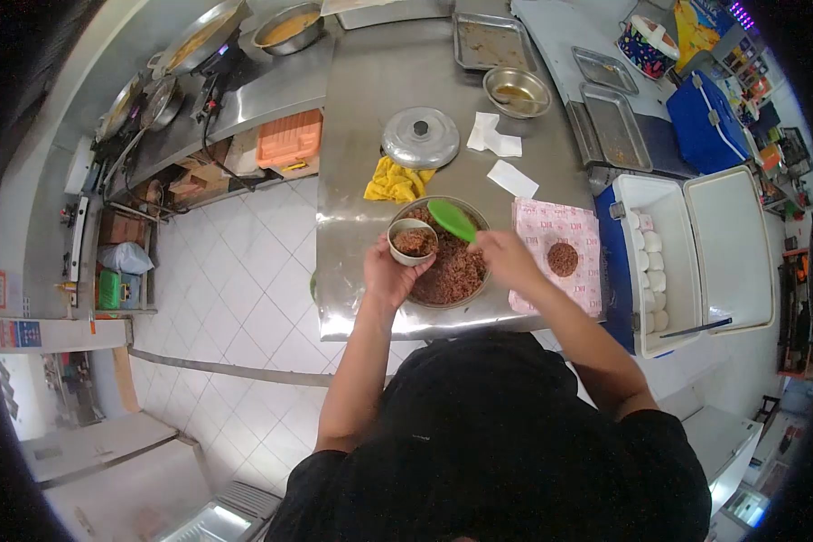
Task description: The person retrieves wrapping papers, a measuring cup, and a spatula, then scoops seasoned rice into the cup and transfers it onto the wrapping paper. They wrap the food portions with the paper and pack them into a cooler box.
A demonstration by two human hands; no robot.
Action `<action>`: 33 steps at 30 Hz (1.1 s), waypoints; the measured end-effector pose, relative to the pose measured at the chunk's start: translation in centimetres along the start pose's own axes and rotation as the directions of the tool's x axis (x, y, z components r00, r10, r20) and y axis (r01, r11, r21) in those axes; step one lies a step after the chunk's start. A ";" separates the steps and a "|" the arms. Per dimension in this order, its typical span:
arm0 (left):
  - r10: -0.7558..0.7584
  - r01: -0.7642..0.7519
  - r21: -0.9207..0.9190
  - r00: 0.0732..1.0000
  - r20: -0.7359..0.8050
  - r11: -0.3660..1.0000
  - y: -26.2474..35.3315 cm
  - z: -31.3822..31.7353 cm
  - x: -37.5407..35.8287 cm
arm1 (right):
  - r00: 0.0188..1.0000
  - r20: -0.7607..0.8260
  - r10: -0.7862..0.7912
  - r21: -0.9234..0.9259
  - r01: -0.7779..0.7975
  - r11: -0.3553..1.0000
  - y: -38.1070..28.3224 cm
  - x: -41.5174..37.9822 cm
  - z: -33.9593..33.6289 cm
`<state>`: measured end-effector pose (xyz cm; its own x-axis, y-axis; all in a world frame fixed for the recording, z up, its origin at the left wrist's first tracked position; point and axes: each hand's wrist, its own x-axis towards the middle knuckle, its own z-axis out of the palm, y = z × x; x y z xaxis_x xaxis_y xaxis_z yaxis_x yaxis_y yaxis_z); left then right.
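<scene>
My left hand [394, 278] holds a small round bowl [413, 242] with reddish-brown rice in it, over the left edge of a large round pot [452, 271] of the same rice. In my right hand [504, 257] is a green spatula [452, 219], its flat blade above the pot, just right of the small bowl. Right of the pot, a round portion of rice [563, 259] lies on a stack of pink-printed paper sheets [578, 226].
Beyond the pot are a yellow cloth [397, 182], a metal lid [420, 137], white papers [513, 178] and a metal bowl [517, 92]. An open cooler [664, 203] with white wrapped packs stands right of the steel table [361, 90]. Stoves with pans line the left.
</scene>
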<state>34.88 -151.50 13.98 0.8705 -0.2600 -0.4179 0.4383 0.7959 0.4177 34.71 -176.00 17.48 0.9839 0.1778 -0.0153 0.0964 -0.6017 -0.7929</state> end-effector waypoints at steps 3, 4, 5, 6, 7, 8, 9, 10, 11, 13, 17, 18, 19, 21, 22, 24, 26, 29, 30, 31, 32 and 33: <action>0.126 -0.113 0.126 0.987 -0.100 0.986 -0.9 1.5 -0.1 | 0.995 0.103 -0.007 0.080 -0.001 0.997 0.4 -1.3 3.5; 0.148 -0.132 0.172 0.985 -0.085 0.976 -1.1 0.9 0.0 | 0.994 0.106 -0.007 0.021 0.005 1.000 -0.2 -1.4 4.0; 0.171 -0.153 0.217 0.983 -0.067 0.964 -1.2 0.0 0.4 | 0.994 0.108 -0.008 -0.041 0.012 0.999 -0.8 -1.5 4.2; 0.192 -0.174 0.262 0.980 -0.046 0.949 -1.0 -0.1 0.4 | 0.985 0.130 -0.112 -0.076 0.122 0.990 -1.7 -1.6 3.9; 0.163 -0.145 0.287 0.986 -0.037 0.947 -0.7 -0.2 0.3 | 0.981 0.164 -0.107 -0.158 0.133 0.978 -1.3 -1.6 4.3; 0.133 -0.117 0.309 0.991 -0.030 0.944 -0.4 -0.3 0.1 | 0.975 0.199 -0.099 -0.240 0.147 0.960 -0.4 -1.5 4.8; 0.106 -0.092 0.328 0.994 -0.025 0.940 -0.2 0.0 -0.3 | 0.968 0.236 -0.089 -0.321 0.164 0.933 0.2 -1.3 4.9; 0.091 -0.073 0.309 0.995 -0.045 0.948 -0.2 0.5 -0.8 | 0.968 0.239 -0.084 -0.335 0.163 0.928 0.7 -1.0 4.2; 0.077 -0.054 0.291 0.995 -0.066 0.955 -0.2 0.8 -1.3 | 0.967 0.241 -0.079 -0.348 0.162 0.924 1.2 -0.5 3.2; 0.059 -0.032 0.291 0.995 -0.086 0.956 0.0 1.5 -1.7 | 0.972 0.227 -0.065 -0.280 0.129 0.951 0.4 0.0 2.1; 0.038 -0.011 0.302 0.996 -0.083 0.953 -0.6 1.2 -1.9 | 0.972 0.214 -0.093 -0.250 0.146 0.957 -0.3 -0.5 4.5; 0.032 -0.010 0.296 0.997 -0.072 0.955 -0.6 1.1 -1.8 | 0.969 0.213 -0.123 -0.317 0.188 0.930 -0.8 -0.5 5.1; 0.031 -0.005 0.283 0.996 -0.088 0.959 -0.6 0.9 -1.9 | 0.975 0.197 -0.105 -0.310 0.164 0.937 -0.9 -0.5 5.0; 0.022 0.010 0.262 0.993 -0.118 0.965 -0.5 0.7 -2.0 | 0.985 0.159 -0.064 -0.294 0.109 0.949 -1.5 -0.3 4.0; 0.058 -0.025 0.264 0.991 -0.118 0.964 -0.4 0.7 -2.3 | 0.990 0.128 -0.066 -0.349 0.107 0.931 -1.4 0.0 3.4; 0.135 -0.099 0.264 0.984 -0.119 0.959 -0.2 0.6 -2.9 | 0.994 0.072 -0.078 -0.458 0.102 0.883 -1.2 0.6 1.8; 0.183 -0.152 0.265 0.978 -0.096 0.952 0.7 -0.3 -3.2 | 0.990 0.137 -0.027 -0.552 0.098 0.828 -2.8 -0.1 0.4; 0.239 -0.199 0.312 0.966 -0.095 0.929 2.2 0.1 -4.1 | 0.963 0.267 0.034 -0.573 0.130 0.809 -3.6 -1.8 2.2; 0.250 -0.204 0.350 0.964 -0.093 0.914 2.7 0.5 -4.2 | 0.949 0.313 0.045 -0.562 0.147 0.814 -3.6 -2.1 3.0; 0.265 -0.211 0.387 0.960 -0.090 0.898 3.0 1.0 -4.3 | 0.948 0.312 0.052 -0.531 0.129 0.838 -3.5 -1.9 3.4; 0.298 -0.222 0.425 0.947 -0.120 0.877 3.2 1.5 -4.3 | 0.948 0.314 0.059 -0.498 0.111 0.860 -3.3 -1.7 3.7; 0.301 -0.220 0.445 0.946 -0.118 0.868 3.3 1.8 -4.5 | 0.947 0.316 0.066 -0.461 0.093 0.882 -3.0 -1.5 4.2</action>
<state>32.82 -148.70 18.69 0.9293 0.0577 -0.3648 0.2882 0.5044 0.8139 32.30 -171.20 17.38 0.8903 0.3747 -0.2588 0.2457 -0.8737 -0.4200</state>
